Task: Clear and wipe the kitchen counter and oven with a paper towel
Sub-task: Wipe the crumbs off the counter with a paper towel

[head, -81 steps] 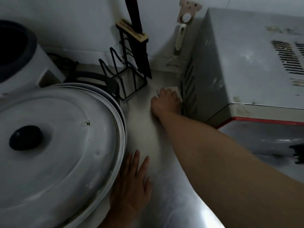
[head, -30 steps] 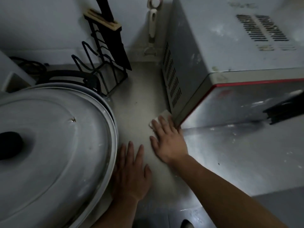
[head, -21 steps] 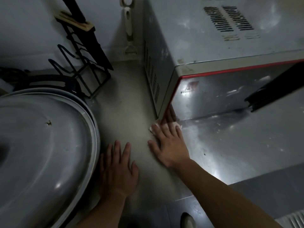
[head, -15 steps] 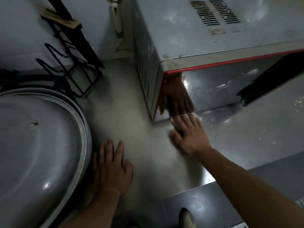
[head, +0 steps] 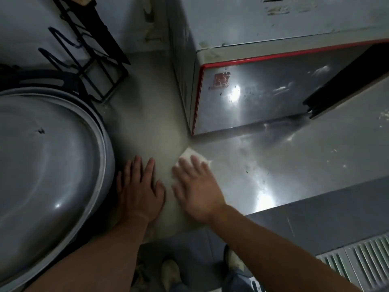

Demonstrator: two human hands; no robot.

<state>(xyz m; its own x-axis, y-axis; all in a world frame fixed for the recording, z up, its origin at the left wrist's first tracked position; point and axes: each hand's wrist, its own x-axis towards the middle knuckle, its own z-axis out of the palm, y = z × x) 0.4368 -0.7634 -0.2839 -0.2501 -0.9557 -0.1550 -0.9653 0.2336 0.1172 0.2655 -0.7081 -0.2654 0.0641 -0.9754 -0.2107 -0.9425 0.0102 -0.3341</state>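
Observation:
My right hand point(head: 195, 186) lies flat on a folded white paper towel point(head: 189, 155), pressing it onto the steel counter point(head: 273, 163) just in front of the oven's near left corner. Only the towel's far edge shows past my fingertips. The grey oven point(head: 242, 28) with a red-trimmed shiny door point(head: 263, 91) stands at the upper right. My left hand point(head: 139, 190) rests flat on the counter beside the right hand, fingers straight, holding nothing, close to the big pot lid.
A large round metal lid point(head: 48, 165) fills the left side, almost touching my left hand. A black wire rack point(head: 88, 60) stands at the back against the wall. Crumbs speckle the counter point(head: 334, 150) at right. The oven's black door handle point(head: 345, 81) juts out.
My right hand has slid the towel back from the oven's front corner toward me and slightly left, now next to the left hand. The left hand has stayed put.

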